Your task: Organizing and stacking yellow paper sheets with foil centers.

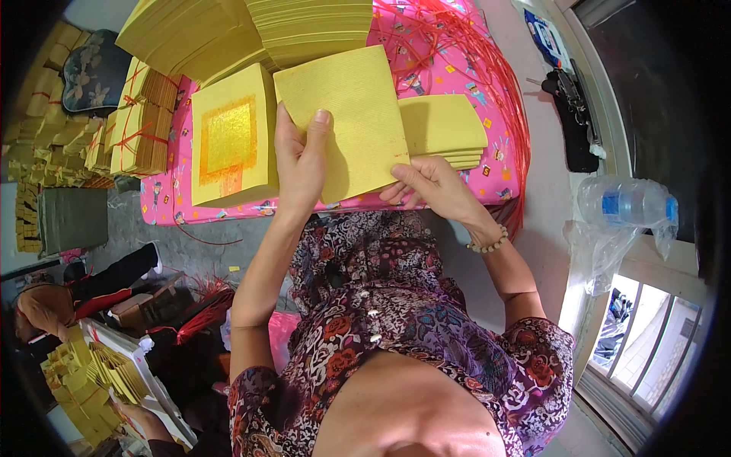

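My left hand (301,156) grips a yellow sheaf of joss paper (354,107) by its left edge, the thumb lying across its face. At the sheaf's lower right corner, my right hand (430,183) pinches the paper between thumb and fingers. The sheaf is tilted, its plain side showing; how thick it is I cannot tell. Just left of my left hand stands a thick block of joss paper (266,145) with a gold foil square on an orange patch. To the right, partly behind the held sheaf, lies a folded yellow paper pile (445,126).
Tall yellow paper stacks (312,30) stand at the back of the pink patterned table cover (502,164). Red plastic strips (499,68) trail along its right side. Tied bundles (145,126) sit at the left. Other people's hand (141,415) and arm (46,312) show lower left.
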`<state>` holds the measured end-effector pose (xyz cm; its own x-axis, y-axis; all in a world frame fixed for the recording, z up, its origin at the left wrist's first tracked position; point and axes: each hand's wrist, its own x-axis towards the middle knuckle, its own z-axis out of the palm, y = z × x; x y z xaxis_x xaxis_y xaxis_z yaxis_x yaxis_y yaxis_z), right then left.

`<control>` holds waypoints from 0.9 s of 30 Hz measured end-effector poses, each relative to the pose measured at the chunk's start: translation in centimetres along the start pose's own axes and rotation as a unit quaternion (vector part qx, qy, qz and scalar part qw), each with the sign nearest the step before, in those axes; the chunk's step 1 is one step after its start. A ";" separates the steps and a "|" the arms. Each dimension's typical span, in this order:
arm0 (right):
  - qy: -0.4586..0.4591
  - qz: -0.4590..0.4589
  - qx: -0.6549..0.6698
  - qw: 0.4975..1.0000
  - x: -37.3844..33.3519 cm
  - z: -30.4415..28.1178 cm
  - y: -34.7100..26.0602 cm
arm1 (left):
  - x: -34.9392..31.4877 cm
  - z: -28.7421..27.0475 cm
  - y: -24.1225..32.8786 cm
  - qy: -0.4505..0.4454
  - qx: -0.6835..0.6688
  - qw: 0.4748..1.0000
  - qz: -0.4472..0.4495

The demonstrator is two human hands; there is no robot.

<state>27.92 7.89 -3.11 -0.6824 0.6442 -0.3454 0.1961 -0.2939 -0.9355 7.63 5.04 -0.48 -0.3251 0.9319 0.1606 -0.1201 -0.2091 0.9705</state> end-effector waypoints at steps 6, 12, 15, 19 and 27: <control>0.002 0.050 -0.073 0.996 -0.5 -0.2 -1.3 | -0.6 0.0 0.5 -0.037 -0.005 0.999 -0.019; 0.098 -0.109 -0.042 0.988 0.1 -1.1 -3.7 | -2.0 0.4 0.5 -0.137 0.012 0.989 -0.051; 0.100 -0.140 -0.052 0.984 0.6 -1.6 -2.1 | -2.1 0.5 0.5 -0.145 -0.007 0.988 -0.060; 0.096 -0.110 0.007 0.989 0.0 -1.8 -2.8 | -2.4 0.1 0.6 -0.178 -0.001 0.980 -0.090; 0.079 -0.073 -0.048 0.993 -1.2 -3.8 -3.8 | -1.9 -0.2 0.4 -0.227 0.047 0.966 -0.118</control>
<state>30.65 10.88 0.61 -0.5905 0.7805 -0.2051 0.1735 -0.1254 -0.9768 7.99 3.13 -0.45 0.1473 0.9887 -0.0262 -0.0481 0.0336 0.9983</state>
